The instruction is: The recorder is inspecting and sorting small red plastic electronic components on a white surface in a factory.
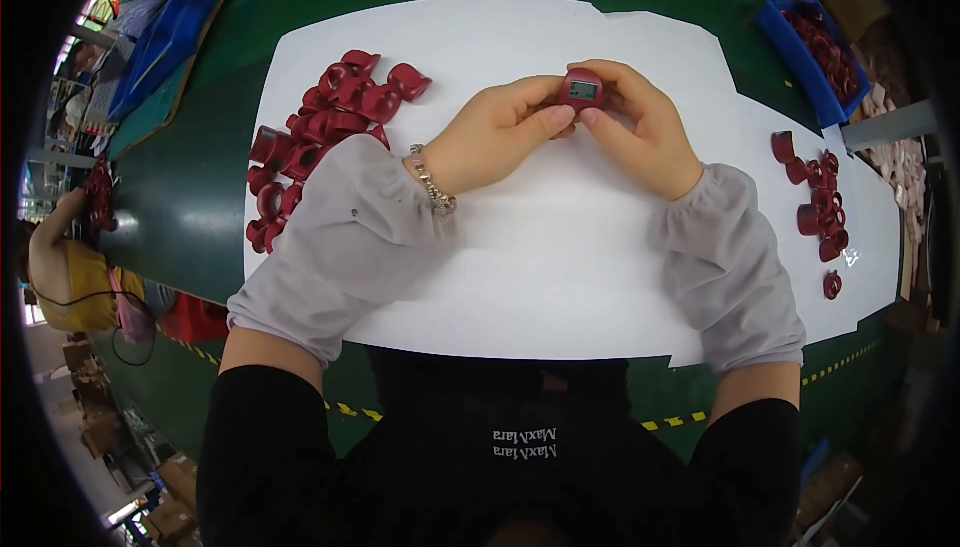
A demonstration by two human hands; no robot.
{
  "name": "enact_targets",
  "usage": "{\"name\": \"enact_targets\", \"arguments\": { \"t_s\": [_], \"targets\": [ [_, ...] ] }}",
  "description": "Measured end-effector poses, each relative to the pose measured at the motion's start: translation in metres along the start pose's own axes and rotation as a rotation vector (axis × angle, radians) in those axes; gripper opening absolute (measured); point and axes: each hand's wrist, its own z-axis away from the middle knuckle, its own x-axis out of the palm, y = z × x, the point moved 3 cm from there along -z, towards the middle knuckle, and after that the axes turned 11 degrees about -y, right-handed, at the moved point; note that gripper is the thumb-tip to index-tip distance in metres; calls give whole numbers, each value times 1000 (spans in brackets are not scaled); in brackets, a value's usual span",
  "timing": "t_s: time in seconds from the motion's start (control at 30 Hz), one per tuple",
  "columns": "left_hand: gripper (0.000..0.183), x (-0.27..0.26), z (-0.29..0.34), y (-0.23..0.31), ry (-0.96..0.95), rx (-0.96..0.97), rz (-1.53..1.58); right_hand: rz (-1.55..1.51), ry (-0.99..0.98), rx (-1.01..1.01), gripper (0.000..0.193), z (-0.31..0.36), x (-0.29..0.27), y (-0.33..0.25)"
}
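Observation:
My left hand (487, 139) and my right hand (648, 129) meet over the far middle of the white sheet (540, 277). Between their fingertips they hold a small dark red finger counter (582, 90), its little grey display facing up. Both thumbs press at its near side, and the fingers wrap its left and right edges. Whatever lies under the counter is hidden by my fingers. To the left of my left forearm spreads a loose pile of similar red ring-shaped pieces (335, 119), partly covered by my grey sleeve.
A smaller group of red pieces (822, 197) lies on the paper at the right. Beyond it stands a blue bin (793, 69) with red parts inside. At the far left a person in yellow (80, 287) reaches toward red pieces (101, 197) on the green table (185, 202).

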Motion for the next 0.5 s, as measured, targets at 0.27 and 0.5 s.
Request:
{"name": "enact_targets", "arguments": {
  "t_s": [0.27, 0.5],
  "targets": [
    [36, 2, 1, 0, -11, 5, 34, 30, -5, -7, 41, 2, -1, -3],
    [36, 1, 1, 0, -32, 23, 50, 11, -4, -29, 40, 2, 0, -1]
  ]
}}
